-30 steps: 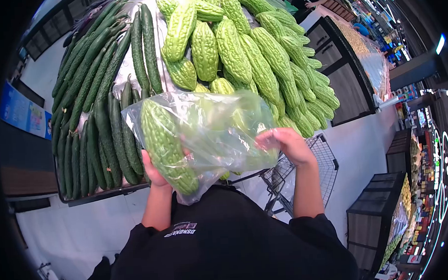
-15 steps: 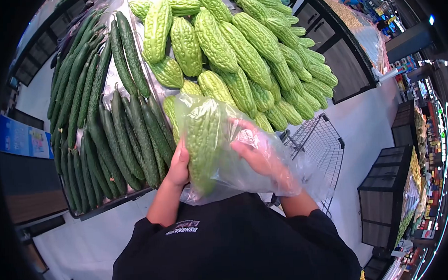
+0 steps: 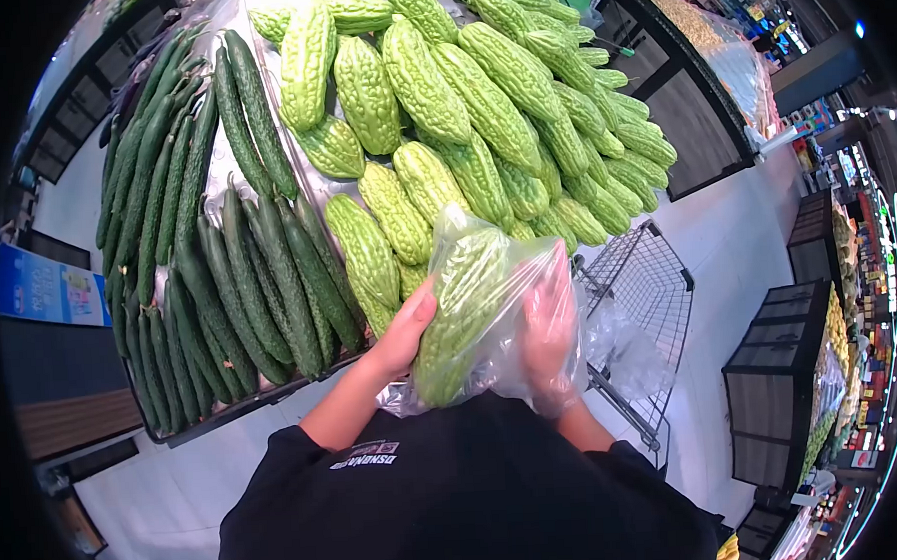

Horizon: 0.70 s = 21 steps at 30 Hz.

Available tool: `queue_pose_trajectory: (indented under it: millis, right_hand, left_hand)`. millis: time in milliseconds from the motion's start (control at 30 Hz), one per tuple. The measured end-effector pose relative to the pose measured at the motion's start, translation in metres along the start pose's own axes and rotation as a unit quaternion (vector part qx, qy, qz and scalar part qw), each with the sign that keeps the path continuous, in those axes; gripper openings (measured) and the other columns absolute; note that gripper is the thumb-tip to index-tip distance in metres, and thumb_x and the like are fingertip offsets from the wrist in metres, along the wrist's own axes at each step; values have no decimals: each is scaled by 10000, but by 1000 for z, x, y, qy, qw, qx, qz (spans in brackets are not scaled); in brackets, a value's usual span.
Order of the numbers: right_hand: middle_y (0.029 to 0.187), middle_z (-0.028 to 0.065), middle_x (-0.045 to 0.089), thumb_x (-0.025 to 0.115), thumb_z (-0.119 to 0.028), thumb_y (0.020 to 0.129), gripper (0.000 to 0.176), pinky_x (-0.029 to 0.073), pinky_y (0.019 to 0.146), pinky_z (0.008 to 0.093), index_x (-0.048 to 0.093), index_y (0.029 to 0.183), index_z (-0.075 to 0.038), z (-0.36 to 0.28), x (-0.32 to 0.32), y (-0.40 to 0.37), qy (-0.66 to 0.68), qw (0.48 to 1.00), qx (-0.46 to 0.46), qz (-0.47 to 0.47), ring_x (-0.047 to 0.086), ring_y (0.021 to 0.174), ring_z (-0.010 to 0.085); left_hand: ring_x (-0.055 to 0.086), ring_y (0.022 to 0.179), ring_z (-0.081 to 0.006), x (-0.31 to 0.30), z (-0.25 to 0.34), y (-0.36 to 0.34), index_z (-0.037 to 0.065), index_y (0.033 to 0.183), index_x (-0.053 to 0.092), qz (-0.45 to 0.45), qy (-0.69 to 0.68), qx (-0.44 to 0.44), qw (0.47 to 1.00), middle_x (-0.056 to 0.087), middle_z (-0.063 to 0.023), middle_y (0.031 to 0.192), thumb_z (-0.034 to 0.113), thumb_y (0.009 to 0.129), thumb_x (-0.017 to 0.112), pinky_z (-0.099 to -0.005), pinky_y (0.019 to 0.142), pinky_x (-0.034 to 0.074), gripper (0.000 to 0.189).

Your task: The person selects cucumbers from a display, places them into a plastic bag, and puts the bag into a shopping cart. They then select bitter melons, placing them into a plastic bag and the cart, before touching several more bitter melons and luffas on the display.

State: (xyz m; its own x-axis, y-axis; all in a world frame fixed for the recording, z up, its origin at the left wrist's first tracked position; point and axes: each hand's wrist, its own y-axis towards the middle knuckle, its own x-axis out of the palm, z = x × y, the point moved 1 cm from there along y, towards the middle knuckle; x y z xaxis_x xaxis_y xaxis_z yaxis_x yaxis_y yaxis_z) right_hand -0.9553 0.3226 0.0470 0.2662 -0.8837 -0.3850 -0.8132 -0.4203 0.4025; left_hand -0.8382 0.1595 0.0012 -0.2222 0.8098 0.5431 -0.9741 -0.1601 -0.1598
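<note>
A clear plastic bag (image 3: 500, 323) with a light green bitter melon (image 3: 462, 309) inside is held in front of my chest. My left hand (image 3: 407, 327) grips the bag's left side, its thumb against the melon through the film. My right hand (image 3: 549, 336) is inside the bag or behind its film at the right; its fingers point up and are blurred, so their grip is unclear. Just beyond the bag lies a heap of bitter melons (image 3: 491, 98), and left of it are rows of dark green cucumbers (image 3: 258, 278).
A wire shopping cart (image 3: 650, 301) stands to the right of the bag, with crumpled clear plastic (image 3: 622, 347) in it. Dark display stands (image 3: 773, 386) are farther right. A blue sign (image 3: 53, 287) is at the far left.
The bag and the melon have shifted to the right with my left hand. My right hand has turned more upright and closer to the melon.
</note>
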Motion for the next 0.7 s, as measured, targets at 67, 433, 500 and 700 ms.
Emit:
queue_pose_trajectory:
  millis: [67, 433, 500, 700]
  right_hand:
    - [1002, 26, 551, 630, -89, 940, 695, 477, 784, 252, 302, 1545, 9, 0, 5, -7, 142, 980, 138, -5, 533, 836, 111]
    - [1202, 102, 605, 641, -326, 987, 638, 516, 939, 315, 385, 1481, -13, 20, -6, -15, 593, 757, 269, -55, 591, 1093, 182]
    - [1213, 99, 597, 609, -341, 1004, 599, 518, 919, 324, 401, 1454, -4, 32, 1, -23, 415, 866, 257, -106, 586, 1088, 173]
    - [1202, 82, 608, 588, -262, 1016, 474, 503, 905, 300, 474, 1388, 9, 24, 7, -31, 436, 849, 292, -66, 588, 1072, 145]
  left_hand:
    - [416, 1388, -228, -1, 0, 3, 41, 1568, 219, -4, -27, 7, 1000, 377, -118, 1550, 551, 1016, 443, -384, 1146, 354, 784]
    - [419, 1376, -200, 1, -2, 3, 19, 1566, 207, 12, -91, 4, 996, 371, -110, 1551, 455, 1054, 441, -354, 1141, 347, 712]
    - [425, 1369, -199, 2, -2, 2, 14, 1560, 228, 9, -81, 4, 997, 389, -111, 1540, 451, 1056, 439, -351, 1135, 352, 700]
    - [497, 1301, -204, 11, -2, 6, -12, 1501, 353, -8, 25, -3, 1000, 521, -134, 1428, 468, 1044, 469, -341, 1095, 386, 672]
